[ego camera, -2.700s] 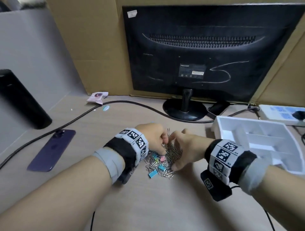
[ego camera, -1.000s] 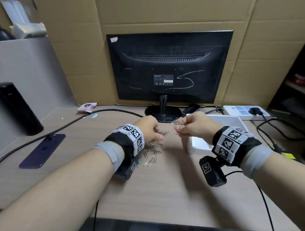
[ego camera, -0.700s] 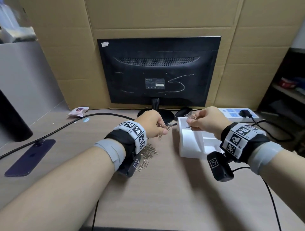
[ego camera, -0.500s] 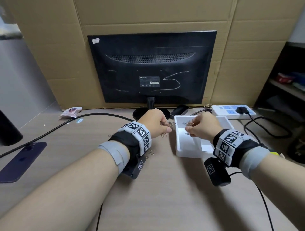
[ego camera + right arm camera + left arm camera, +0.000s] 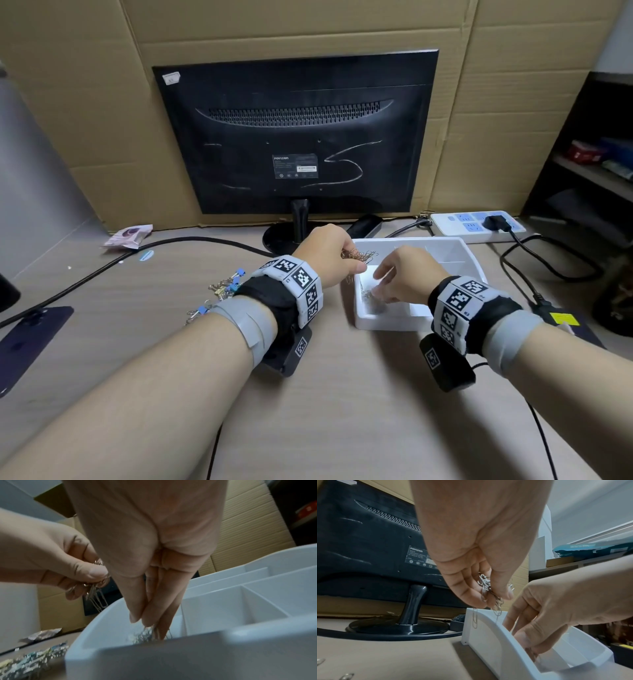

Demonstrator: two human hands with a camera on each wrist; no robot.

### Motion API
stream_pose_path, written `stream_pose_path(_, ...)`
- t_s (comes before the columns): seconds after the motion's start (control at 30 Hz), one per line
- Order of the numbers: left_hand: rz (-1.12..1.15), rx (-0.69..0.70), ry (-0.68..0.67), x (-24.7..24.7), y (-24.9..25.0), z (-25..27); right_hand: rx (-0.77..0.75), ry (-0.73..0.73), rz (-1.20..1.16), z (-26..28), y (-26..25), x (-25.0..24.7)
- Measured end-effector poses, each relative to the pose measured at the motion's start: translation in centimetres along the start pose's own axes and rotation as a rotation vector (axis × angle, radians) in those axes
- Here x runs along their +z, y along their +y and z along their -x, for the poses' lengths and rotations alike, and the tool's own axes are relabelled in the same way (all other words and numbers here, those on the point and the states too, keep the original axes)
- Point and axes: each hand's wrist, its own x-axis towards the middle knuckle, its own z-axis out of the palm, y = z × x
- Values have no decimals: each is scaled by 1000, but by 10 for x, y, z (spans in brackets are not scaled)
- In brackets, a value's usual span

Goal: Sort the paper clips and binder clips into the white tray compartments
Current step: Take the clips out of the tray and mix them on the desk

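We are working on the counter (image 5: 342,394), filling the near-left compartment of the tray (image 5: 469,253). Our right hand (image 5: 407,277) is reaching down into it, fingers (image 5: 154,609) straight and together, letting clips (image 5: 147,635) drop onto the floor of it. Our left hand (image 5: 325,257) is hovering at the tray's left rim, fingers pinching a bunch of paper clips (image 5: 359,255). We should be bringing that bunch fully over the rim before loosening, since some strands are dangling outside. The binder clips (image 5: 227,286) are waiting on the counter by our left wrist.
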Motion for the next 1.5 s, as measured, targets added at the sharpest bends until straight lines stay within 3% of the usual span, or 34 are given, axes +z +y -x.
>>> stream_pose_path(0.27, -33, 62, 26, 28, 26, -10, 89, 180, -434, 11, 34, -24)
stream_pose_path(0.7, -303, 173, -181, 53, 38, -20, 95, 203, -566, 19, 58, -38)
stream_pose_path(0.97, -340, 158, -195, 47, 31, -21, 75, 190, -573, 20, 49, -39)
stream_pose_path(1.13, -358, 237, -41, 28, 23, -12, 68, 192, -586, 19, 41, -39)
stream_pose_path(1.3, -211, 159, 59, -19, -2, 12, 6, 202, -621, 15, 5, -35)
stream_pose_path(1.5, -227, -6, 114, -65, -57, 65, -178, -2, -421, 24, -74, 12)
